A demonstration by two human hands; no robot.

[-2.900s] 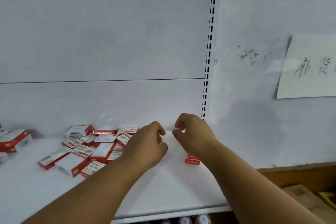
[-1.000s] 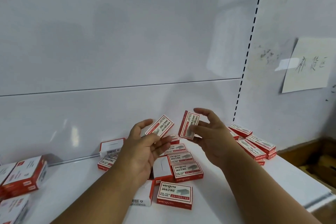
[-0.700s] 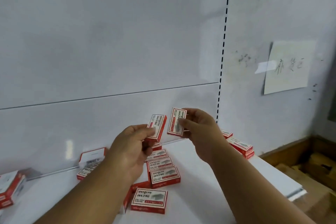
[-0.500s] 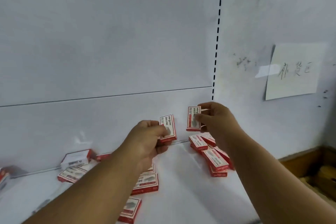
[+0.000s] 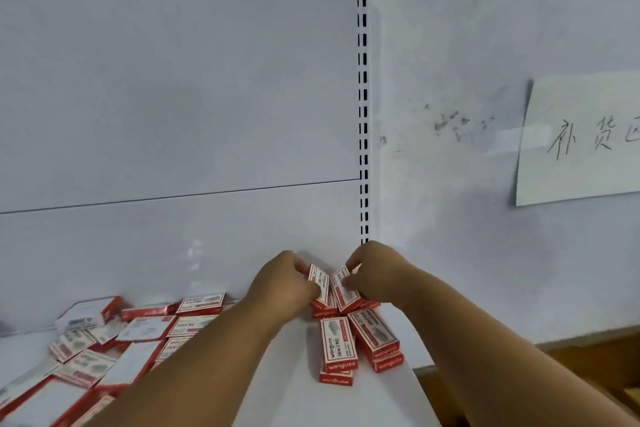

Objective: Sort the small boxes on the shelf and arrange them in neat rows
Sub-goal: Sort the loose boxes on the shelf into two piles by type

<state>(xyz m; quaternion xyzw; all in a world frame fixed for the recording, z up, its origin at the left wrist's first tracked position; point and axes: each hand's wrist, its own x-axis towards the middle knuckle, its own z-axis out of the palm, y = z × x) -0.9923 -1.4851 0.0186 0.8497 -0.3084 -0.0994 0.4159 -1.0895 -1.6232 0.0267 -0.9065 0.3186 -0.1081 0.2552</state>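
Small red-and-white boxes lie on a white shelf [image 5: 304,402]. My left hand [image 5: 284,284] pinches one box [image 5: 320,284], tilted on edge, at the back right corner of the shelf. Right beside it my right hand [image 5: 375,274] pinches a second box [image 5: 344,291], also tilted. Both boxes hang just above low stacks of the same boxes [image 5: 337,343] set lengthwise near the shelf's right end. A loose jumble of boxes [image 5: 114,340] covers the left part of the shelf, some face down.
The white back panel rises straight behind the shelf, with a slotted upright [image 5: 363,107] at its right end. A handwritten paper note [image 5: 581,139] hangs on the wall to the right. Brown cartons [image 5: 588,367] sit lower right, beyond the shelf's end.
Both hands have come down and together from mid-air, carrying one box each to the stacks at the shelf's back right corner. The view has shifted left and downward.
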